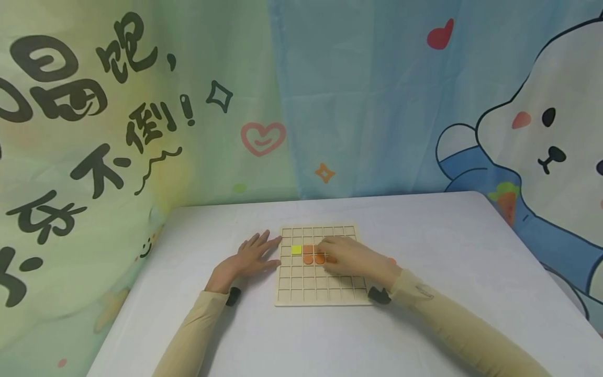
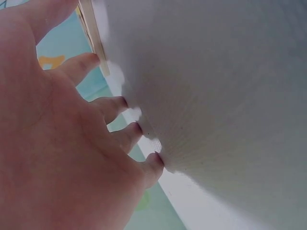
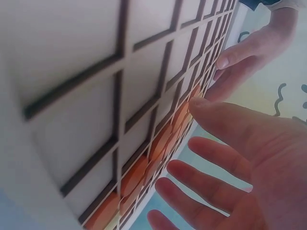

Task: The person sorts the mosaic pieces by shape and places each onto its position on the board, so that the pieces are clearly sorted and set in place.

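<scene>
A pale wooden grid board (image 1: 320, 297) lies on the white table. On it are a yellow square piece (image 1: 297, 250), an orange square piece (image 1: 308, 250) and several orange round pieces (image 1: 308, 259). My left hand (image 1: 254, 256) is spread beside the board, with thumb and index finger at its left edge. My right hand (image 1: 350, 256) reaches over the board from the right and covers part of the orange rows. In the right wrist view, the thumb tip (image 3: 199, 103) is right at the orange pieces (image 3: 134, 175), and the other fingers are extended apart with nothing pinched between them.
The white tabletop (image 1: 264, 340) surrounds the board. Something orange (image 1: 392, 261) shows beside my right wrist. Dark wrist-worn devices (image 1: 379, 295) sit under both wrists. Behind the table hangs a printed curtain (image 1: 330, 104) with a cartoon bear and lettering.
</scene>
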Available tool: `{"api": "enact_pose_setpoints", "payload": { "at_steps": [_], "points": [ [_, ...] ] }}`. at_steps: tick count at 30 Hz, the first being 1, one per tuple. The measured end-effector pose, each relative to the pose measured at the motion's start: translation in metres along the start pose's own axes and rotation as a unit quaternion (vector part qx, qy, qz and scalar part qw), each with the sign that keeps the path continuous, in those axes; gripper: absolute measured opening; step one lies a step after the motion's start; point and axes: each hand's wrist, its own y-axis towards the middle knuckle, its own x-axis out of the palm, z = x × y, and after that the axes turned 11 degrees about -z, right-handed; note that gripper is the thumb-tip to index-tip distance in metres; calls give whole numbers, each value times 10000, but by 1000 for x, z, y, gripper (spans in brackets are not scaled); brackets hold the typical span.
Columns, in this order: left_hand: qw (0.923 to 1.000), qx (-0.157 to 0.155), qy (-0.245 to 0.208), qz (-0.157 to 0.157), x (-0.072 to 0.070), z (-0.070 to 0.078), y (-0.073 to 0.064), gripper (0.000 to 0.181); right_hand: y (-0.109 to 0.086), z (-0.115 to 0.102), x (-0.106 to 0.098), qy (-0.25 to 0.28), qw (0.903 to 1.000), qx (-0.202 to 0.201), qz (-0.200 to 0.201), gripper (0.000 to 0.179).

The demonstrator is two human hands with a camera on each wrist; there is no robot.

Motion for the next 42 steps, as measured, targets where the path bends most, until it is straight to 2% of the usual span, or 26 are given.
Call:
{"api": "enact_pose_setpoints", "payload": {
  "at_steps": [4, 11, 18, 28, 42],
  "points": [
    [10000, -12, -54, 38, -1, 2, -1, 71, -8, 2, -1, 18, 10000, 9, 21, 37],
    [10000, -39, -39, 38, -1, 2, -1, 72, -18, 9, 1, 11, 9999, -82, 144, 25],
    [10000, -27, -42, 34, -2, 3, -2, 71, -30, 14, 1, 146, 9996, 224, 46, 41],
    [10000, -59, -14, 20, 0, 2, 0, 72, -43, 18, -1, 239, 9990, 368, 125, 26],
    [10000, -81, 2, -3, 1, 1, 2, 72, -58, 28, 0, 420, 9938, 1026, 47, 39]
  ]
}}
